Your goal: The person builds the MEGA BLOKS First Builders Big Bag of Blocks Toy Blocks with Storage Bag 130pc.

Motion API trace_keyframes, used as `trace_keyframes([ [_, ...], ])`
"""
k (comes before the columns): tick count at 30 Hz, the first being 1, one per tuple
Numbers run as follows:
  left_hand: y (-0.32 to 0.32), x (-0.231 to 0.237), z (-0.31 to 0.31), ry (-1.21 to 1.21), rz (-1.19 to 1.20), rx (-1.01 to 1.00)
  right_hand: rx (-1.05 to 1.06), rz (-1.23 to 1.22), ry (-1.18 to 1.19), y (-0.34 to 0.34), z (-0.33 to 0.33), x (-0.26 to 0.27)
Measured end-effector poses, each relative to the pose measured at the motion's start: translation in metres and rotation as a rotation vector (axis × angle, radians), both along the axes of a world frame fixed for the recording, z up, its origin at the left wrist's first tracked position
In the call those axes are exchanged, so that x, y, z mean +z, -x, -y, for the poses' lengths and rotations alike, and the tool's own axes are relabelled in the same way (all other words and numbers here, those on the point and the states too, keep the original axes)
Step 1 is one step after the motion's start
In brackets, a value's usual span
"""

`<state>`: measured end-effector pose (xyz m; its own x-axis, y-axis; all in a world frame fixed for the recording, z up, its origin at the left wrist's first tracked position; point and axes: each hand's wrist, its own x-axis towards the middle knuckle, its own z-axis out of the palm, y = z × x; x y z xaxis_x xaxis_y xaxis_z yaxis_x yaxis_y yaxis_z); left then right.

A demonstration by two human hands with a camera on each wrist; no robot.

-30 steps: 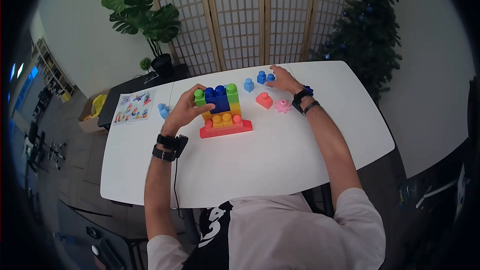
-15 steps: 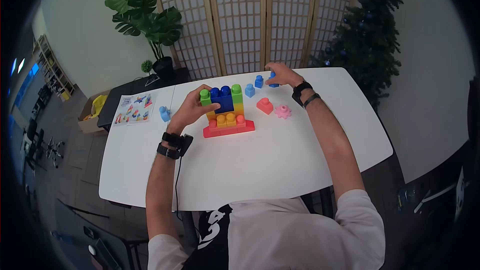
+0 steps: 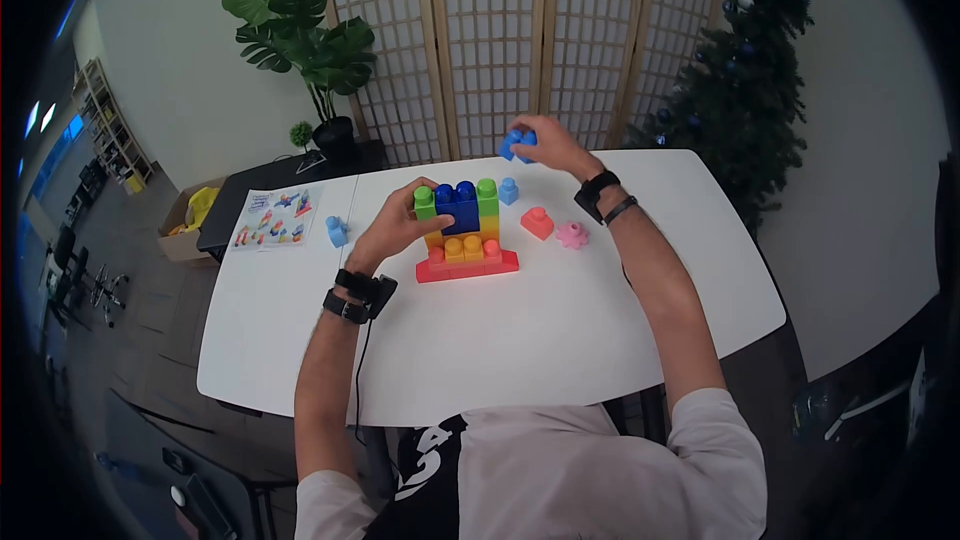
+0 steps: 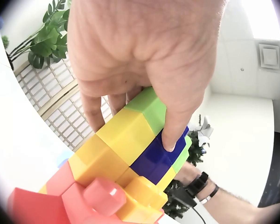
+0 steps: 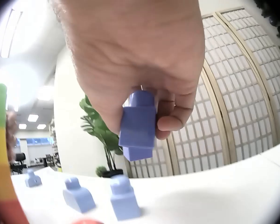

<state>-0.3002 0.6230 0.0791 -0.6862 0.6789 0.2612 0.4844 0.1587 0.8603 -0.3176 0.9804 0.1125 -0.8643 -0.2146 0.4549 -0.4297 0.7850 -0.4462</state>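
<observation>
In the head view, a stacked block structure with a red base [image 3: 468, 268] stands on the table. My left hand [image 3: 393, 227] grips its upper left side, the thumb on the dark blue block [image 3: 460, 217]; the left wrist view shows fingers behind the yellow block [image 4: 126, 135]. Above the table's far edge, my right hand [image 3: 556, 147] pinches a blue block [image 5: 138, 126] between thumb and fingers. Blue shows in two places at those fingertips in the head view; I cannot tell if both are held. A light blue block [image 3: 509, 191] stands just nearer.
Right of the structure lie a coral block [image 3: 537, 223] and a pink gear-shaped piece [image 3: 572, 235]. Left of it are another light blue block [image 3: 337, 231] and a picture sheet [image 3: 273, 218]. A folding screen [image 3: 490, 60] stands behind the white table [image 3: 520, 350].
My right hand has moved left from the far right blue block, which it now holds raised. My left hand keeps its grip on the structure.
</observation>
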Motion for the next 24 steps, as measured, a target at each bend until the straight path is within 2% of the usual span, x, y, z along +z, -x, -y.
trace_keyframes([
  [3,0.002,-0.004,-0.005,0.030,-0.007,0.020,0.098,-0.034,0.092,-0.030,0.028,0.059],
  [5,-0.005,0.000,-0.011,0.050,0.026,0.027,0.359,0.000,0.057,-0.046,0.046,0.089],
  [7,-0.010,0.005,-0.015,-0.006,-0.135,-0.042,0.398,0.004,-0.031,-0.062,0.066,0.104],
  [11,-0.019,0.013,-0.025,-0.171,-0.155,-0.026,0.409,0.064,-0.226,-0.073,0.094,0.096],
  [13,-0.020,0.016,-0.026,-0.258,-0.123,-0.055,0.422,0.061,-0.211,-0.073,0.099,0.089],
  [16,-0.014,0.012,-0.021,-0.238,-0.107,-0.040,0.480,-0.017,-0.128,-0.075,0.102,0.088],
  [18,-0.013,0.009,-0.019,-0.249,-0.105,-0.033,0.384,0.020,-0.078,-0.082,0.100,0.097],
  [24,-0.011,0.006,-0.022,-0.188,-0.162,0.006,0.378,-0.025,-0.099,-0.069,0.090,0.079],
])
